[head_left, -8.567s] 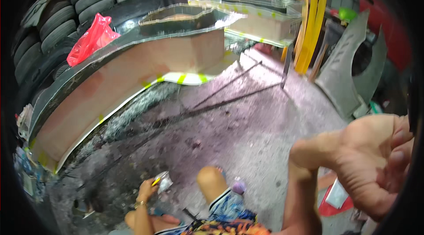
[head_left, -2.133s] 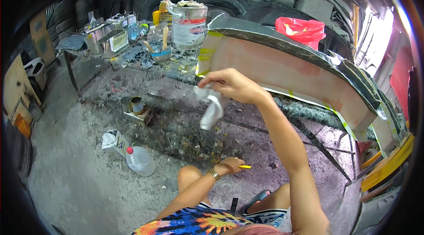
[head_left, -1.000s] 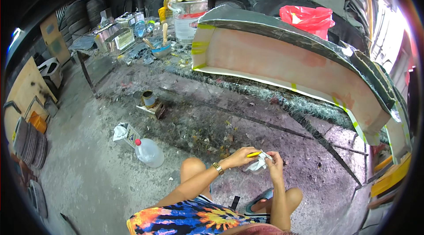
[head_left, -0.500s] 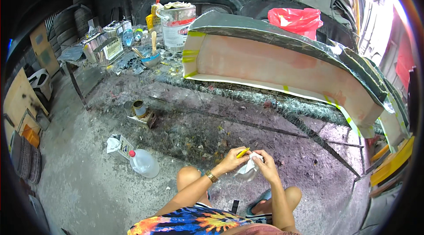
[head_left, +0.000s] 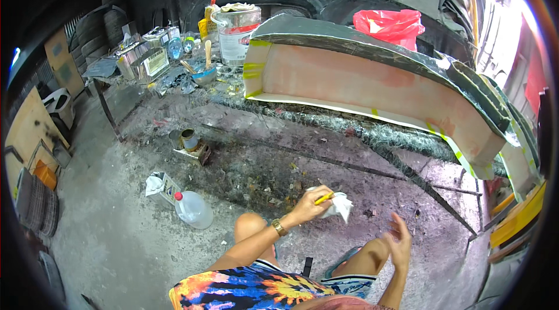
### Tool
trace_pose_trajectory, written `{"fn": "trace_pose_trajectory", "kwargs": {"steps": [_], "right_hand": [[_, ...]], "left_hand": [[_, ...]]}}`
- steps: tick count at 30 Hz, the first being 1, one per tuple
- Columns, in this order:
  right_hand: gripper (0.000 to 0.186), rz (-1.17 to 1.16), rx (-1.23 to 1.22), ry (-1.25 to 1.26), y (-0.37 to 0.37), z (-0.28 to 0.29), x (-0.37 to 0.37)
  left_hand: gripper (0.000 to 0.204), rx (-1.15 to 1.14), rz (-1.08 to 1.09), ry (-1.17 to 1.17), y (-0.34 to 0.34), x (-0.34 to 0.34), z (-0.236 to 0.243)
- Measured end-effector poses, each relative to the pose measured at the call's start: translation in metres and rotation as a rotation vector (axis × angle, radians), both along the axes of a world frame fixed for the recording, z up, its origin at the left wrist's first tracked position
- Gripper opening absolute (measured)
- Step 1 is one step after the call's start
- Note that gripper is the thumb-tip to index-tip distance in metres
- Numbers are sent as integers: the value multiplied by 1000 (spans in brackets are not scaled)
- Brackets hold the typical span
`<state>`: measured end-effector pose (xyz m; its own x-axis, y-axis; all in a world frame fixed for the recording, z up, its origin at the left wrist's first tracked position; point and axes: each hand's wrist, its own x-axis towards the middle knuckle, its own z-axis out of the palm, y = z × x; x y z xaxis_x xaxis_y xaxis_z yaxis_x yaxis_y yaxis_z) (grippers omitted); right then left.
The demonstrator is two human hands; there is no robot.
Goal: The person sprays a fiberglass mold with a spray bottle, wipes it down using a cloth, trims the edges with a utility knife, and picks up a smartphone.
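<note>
My left hand [head_left: 307, 207], with a gold watch on its wrist, is closed over the floor in front of my knees. It holds a crumpled white cloth or paper wipe [head_left: 340, 207] and a slim yellow stick-like tool [head_left: 324, 198], whose exact kind I cannot make out. The wipe hangs out on the far right side of the fingers. My right hand [head_left: 399, 242] is apart from it, above my right knee, fingers spread and holding nothing.
A curved, bumper-like panel [head_left: 372, 83] with yellow-green tape rests on the bench ahead. On the floor at left stand a red-capped plastic jug [head_left: 194, 211], a tin [head_left: 166, 187] and an open can [head_left: 189, 140]. A large paint can [head_left: 234, 42] sits on the bench.
My right hand has let go of the white wipe and moved right and nearer to me, its fingers opening. My left hand keeps the wipe and the yellow tool, slightly farther right.
</note>
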<state>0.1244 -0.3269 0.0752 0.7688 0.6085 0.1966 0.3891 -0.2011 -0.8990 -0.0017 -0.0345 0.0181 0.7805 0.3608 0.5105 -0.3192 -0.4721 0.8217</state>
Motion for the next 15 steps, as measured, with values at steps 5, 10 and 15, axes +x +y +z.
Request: {"fn": "trace_pose_trajectory", "kwargs": {"steps": [5, 10, 15], "right_hand": [[55, 260, 294, 200, 92, -13, -41], [29, 285, 403, 295, 109, -30, -39], [28, 326, 315, 372, 91, -51, -45]], "left_hand": [[18, 65, -192, 8, -32, 0, 56], [25, 527, 322, -207, 52, -35, 192], [45, 877, 512, -460, 147, -22, 320]]}}
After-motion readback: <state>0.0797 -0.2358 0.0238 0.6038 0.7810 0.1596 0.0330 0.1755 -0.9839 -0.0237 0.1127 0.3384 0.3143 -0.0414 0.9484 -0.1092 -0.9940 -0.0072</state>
